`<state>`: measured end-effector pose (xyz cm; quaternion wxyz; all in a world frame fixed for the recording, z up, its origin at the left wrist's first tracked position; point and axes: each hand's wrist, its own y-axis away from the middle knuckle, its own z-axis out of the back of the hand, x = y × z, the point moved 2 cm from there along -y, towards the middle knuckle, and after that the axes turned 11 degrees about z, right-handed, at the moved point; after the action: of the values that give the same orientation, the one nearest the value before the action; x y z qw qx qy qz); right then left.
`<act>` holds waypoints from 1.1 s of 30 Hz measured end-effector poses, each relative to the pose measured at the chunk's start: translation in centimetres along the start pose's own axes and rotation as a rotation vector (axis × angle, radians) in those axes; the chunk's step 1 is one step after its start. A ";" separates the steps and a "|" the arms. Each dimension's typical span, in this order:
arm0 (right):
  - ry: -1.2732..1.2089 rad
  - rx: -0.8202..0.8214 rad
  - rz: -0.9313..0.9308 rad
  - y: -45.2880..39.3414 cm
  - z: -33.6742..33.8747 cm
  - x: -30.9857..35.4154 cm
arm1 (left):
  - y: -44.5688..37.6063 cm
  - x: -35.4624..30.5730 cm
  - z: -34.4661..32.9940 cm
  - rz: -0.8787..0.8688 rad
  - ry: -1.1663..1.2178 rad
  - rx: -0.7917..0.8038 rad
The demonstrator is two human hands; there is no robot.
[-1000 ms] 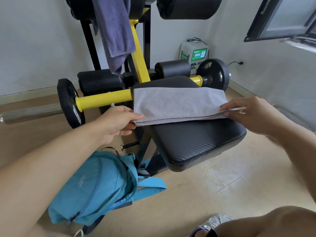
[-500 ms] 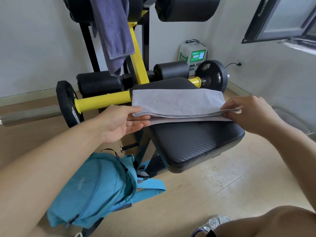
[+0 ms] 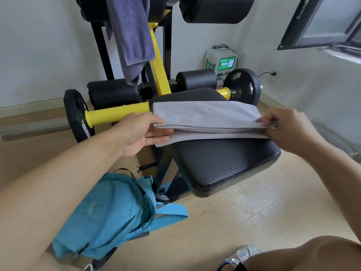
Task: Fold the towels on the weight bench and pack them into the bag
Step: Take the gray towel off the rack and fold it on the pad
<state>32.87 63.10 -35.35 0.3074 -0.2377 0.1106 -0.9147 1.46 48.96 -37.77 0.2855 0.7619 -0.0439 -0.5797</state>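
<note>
A light grey towel (image 3: 205,116), folded into a long strip, lies across the black padded seat (image 3: 224,163) of the weight bench. My left hand (image 3: 140,133) grips its left end, thumb on top and fingers slid under the upper layers. My right hand (image 3: 289,130) pinches the right end. The upper layers are lifted slightly off the bottom layer. A darker purple-grey towel (image 3: 130,36) hangs from the bench's upper frame. The blue bag (image 3: 109,216) lies on the floor at the lower left, beside the bench's base.
A yellow bar (image 3: 117,114) with black weight plates (image 3: 76,118) crosses behind the seat. Black foam rollers (image 3: 197,80) sit behind it. A white and green box (image 3: 220,61) stands against the back wall. An open window (image 3: 322,22) is at the upper right. My knee and shoe (image 3: 244,255) show at the bottom.
My left hand turned palm up and slid its fingers under the towel's left end. Both hands raised the upper layers off the bottom layer.
</note>
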 end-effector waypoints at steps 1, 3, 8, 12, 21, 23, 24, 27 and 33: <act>0.012 0.049 0.002 0.1 -0.1 -0.2 | 0.0 0.1 0.2 0.012 -0.005 -0.009; 0.015 0.074 0.015 0.2 -0.1 -0.5 | -0.1 0.2 0.4 0.018 0.001 -0.028; -0.013 0.118 0.014 0.1 0.2 -0.2 | -0.1 0.3 0.5 0.095 -0.047 0.003; -0.073 0.114 -0.087 -0.3 0.2 -0.2 | -1.0 0.2 0.6 0.075 -0.058 -0.047; 0.046 -0.019 -0.109 -3.4 -1.3 -0.9 | -4.2 -1.6 -0.5 -0.021 -0.102 -0.264; 0.084 0.059 -0.048 -4.2 -2.2 -0.6 | -4.8 -1.8 -0.7 -0.081 -0.141 -0.283; 0.098 0.087 -0.018 -4.4 -2.5 -0.2 | -5.1 -1.9 -0.7 -0.118 -0.174 -0.293; 0.081 0.191 0.035 -4.9 -3.6 0.7 | -5.3 -2.4 -0.7 -0.205 -0.202 -0.298; 0.104 0.452 0.027 -4.6 -5.7 1.2 | -5.9 -1.9 0.1 -0.067 -0.072 -0.302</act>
<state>26.86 66.34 -38.21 0.3591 -0.1140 -0.0781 -0.9230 -0.75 54.59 -39.00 0.3757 0.6899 0.0589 -0.6160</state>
